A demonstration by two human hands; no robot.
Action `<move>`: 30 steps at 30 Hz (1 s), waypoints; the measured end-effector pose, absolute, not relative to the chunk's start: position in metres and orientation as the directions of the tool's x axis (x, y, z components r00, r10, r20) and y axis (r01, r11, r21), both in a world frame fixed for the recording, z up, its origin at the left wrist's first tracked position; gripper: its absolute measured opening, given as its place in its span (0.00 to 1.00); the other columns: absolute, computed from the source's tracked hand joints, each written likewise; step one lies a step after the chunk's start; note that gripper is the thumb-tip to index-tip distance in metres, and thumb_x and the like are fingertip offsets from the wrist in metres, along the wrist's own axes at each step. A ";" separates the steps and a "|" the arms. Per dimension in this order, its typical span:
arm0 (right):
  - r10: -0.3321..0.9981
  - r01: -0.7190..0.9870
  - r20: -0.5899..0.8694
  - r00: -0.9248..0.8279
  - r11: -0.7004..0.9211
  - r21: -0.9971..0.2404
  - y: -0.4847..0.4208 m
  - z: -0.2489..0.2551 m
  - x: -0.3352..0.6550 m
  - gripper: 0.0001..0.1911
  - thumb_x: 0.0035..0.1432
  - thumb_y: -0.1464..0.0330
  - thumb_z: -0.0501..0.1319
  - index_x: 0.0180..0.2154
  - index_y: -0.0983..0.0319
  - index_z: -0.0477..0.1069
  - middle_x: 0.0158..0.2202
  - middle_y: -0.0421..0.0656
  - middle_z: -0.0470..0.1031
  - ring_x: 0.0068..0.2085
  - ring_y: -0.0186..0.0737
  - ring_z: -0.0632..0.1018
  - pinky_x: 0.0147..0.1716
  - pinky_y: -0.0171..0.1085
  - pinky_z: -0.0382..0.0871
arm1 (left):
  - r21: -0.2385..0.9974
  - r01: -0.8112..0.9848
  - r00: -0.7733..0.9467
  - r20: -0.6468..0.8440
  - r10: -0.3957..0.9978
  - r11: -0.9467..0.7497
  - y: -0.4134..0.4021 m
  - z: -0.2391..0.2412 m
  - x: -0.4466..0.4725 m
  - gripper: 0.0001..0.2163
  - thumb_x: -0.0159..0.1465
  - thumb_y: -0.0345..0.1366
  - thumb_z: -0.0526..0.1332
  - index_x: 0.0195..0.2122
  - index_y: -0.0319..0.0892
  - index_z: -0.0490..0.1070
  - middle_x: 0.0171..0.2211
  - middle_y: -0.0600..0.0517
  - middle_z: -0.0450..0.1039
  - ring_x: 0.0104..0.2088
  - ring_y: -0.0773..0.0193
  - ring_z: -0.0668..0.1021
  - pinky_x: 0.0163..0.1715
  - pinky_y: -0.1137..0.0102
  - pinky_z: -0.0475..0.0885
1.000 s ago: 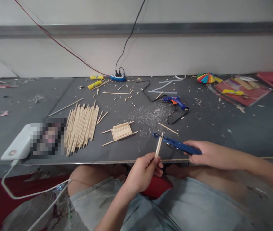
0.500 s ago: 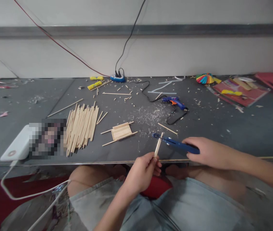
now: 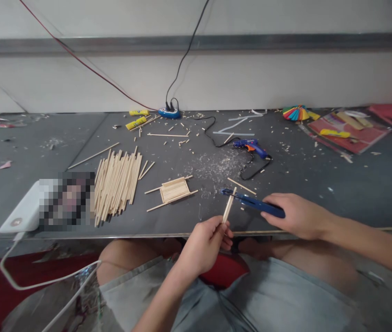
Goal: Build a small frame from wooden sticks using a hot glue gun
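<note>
Two thin wooden sticks (image 3: 229, 205), as far as we can count, stand up out of our left hand (image 3: 204, 240) at a slant, just above the near edge of the desk (image 3: 337, 175). That hand is closed, thumb and fingers pinching their lower ends, while the upper ends lie across the head of the blue pliers (image 3: 261, 206). Our right hand (image 3: 291, 214) is wrapped round the far end of the pliers' handles; whether the jaws bite on the wood we cannot tell.

We judge the sticks to be very light and stiff along their length, yet brittle enough to snap or splinter if levered sideways. Their smooth, narrow sides could roll or slide against each other, so we would hold them low and together, with firm fingertip pressure, and keep our fingers well below the metal. The pliers look heavier and rigid, and gripping far back on the handles should give us the better leverage.

The small stick panel (image 3: 175, 190) on the desk, left of the held sticks, looks more fragile: we would lift it by its solid middle, not by its projecting ends.
</note>
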State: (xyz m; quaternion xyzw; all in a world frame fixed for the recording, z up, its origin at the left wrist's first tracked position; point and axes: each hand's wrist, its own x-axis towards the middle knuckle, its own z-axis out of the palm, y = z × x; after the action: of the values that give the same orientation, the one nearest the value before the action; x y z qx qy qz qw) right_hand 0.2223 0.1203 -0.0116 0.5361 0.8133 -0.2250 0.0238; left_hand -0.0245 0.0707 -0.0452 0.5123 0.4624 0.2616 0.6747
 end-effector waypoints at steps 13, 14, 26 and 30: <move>0.954 0.957 -0.219 -0.205 0.149 -0.250 0.143 -0.015 0.250 0.20 0.57 0.51 0.50 0.30 0.58 0.71 0.24 0.42 0.75 0.27 0.42 0.76 0.26 0.36 0.61 | 0.877 -0.087 0.432 -0.395 0.811 0.473 0.082 -0.034 -0.027 0.12 0.63 0.42 0.55 0.35 0.36 0.66 0.30 0.50 0.70 0.27 0.68 0.75 0.30 0.71 0.73; 0.958 0.965 -0.222 -0.180 0.128 -0.230 0.145 -0.016 0.255 0.21 0.57 0.50 0.50 0.32 0.59 0.72 0.26 0.43 0.76 0.29 0.44 0.76 0.26 0.36 0.62 | 0.868 -0.111 0.433 -0.396 0.810 0.484 0.083 -0.034 -0.027 0.13 0.62 0.43 0.56 0.35 0.36 0.66 0.30 0.49 0.71 0.28 0.68 0.75 0.30 0.71 0.73; 0.966 0.983 -0.195 0.171 -0.181 -0.035 0.162 -0.046 0.336 0.30 0.54 0.47 0.50 0.48 0.61 0.67 0.46 0.53 0.74 0.43 0.55 0.76 0.35 0.42 0.65 | 0.786 -0.259 0.404 -0.440 0.802 0.562 0.086 -0.047 -0.032 0.11 0.60 0.41 0.60 0.37 0.36 0.68 0.36 0.47 0.74 0.31 0.66 0.76 0.32 0.70 0.73; 0.959 0.981 -0.208 0.193 -0.192 0.026 0.165 -0.060 0.365 0.29 0.56 0.48 0.48 0.45 0.64 0.67 0.42 0.58 0.74 0.39 0.56 0.75 0.32 0.42 0.63 | 0.793 -0.247 0.350 -0.464 0.814 0.558 0.091 -0.049 -0.033 0.12 0.59 0.41 0.61 0.37 0.38 0.67 0.35 0.48 0.75 0.28 0.69 0.75 0.30 0.71 0.72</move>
State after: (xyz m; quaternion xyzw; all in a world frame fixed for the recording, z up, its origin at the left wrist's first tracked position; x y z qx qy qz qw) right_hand 0.3654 0.1654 -0.0600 0.7686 0.6310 -0.0724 0.0762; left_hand -0.0335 0.0914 -0.0495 0.3147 0.4505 0.3495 0.7588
